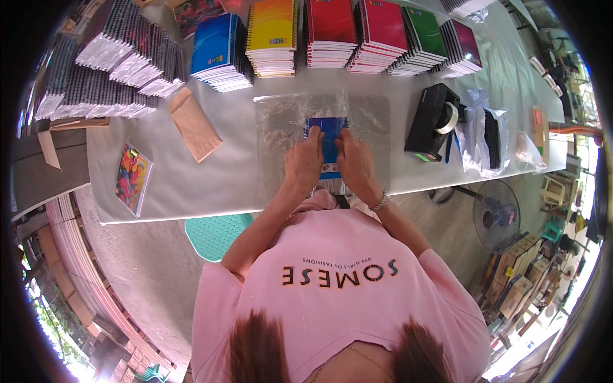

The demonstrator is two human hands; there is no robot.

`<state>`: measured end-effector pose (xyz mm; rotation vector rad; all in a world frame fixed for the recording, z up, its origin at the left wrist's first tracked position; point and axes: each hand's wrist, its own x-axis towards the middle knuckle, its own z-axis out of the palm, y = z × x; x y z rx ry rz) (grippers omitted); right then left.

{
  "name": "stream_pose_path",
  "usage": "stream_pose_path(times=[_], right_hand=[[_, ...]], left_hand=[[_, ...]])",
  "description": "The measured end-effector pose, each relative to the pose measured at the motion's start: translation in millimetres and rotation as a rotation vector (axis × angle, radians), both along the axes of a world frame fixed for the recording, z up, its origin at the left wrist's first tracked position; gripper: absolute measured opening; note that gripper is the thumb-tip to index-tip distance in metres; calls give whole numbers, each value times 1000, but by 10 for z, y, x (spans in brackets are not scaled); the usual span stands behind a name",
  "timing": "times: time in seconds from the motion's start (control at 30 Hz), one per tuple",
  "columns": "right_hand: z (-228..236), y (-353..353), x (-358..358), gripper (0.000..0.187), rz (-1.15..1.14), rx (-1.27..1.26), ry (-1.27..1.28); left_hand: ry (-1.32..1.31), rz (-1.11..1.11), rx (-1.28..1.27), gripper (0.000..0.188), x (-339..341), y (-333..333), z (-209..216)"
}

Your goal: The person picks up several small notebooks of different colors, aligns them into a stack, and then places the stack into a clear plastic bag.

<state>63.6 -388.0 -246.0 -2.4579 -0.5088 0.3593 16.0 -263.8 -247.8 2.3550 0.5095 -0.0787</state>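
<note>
A small blue notebook point(329, 145) lies at the table's front middle, with clear crinkled plastic point(325, 105) around and beyond it. My left hand point(305, 158) grips its left side, fingers bent against the cover. On the opposite side my right hand point(356, 161) holds the notebook in the same way, a bracelet on that wrist. Both hands are partly closed, and their undersides are hidden. Beneath them a clear plastic sheet point(271, 137) is spread flat on the pale tabletop point(236, 185).
Stacks of spiral notebooks, among them blue point(217, 48), yellow point(272, 32) and red point(331, 29), line the far side. Wrapped stacks point(128, 54) stand at left, near a brown paper packet point(195, 124) and a colourful booklet point(133, 179). Right are a black tape dispenser point(428, 118) and plastic-wrapped notebooks point(488, 140).
</note>
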Motion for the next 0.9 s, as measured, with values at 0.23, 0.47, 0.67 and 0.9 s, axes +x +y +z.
stream_pose_path(times=[0.23,0.47,0.67,0.9], right_hand=[[-10,114,-73,7,-53,-81,-28],[-20,93,-104,18,10,-111,-45],[-54,104,-114,20,-15,-145,-80],[-61,99,-119,18,-19,-78,-105]], left_hand=[[24,-28,-47,20,40,-14,-3],[-81,-268,68,16,49,268,115],[-183,-498,22,25,-99,557,137],[-229,-468,90,59,-214,529,56]])
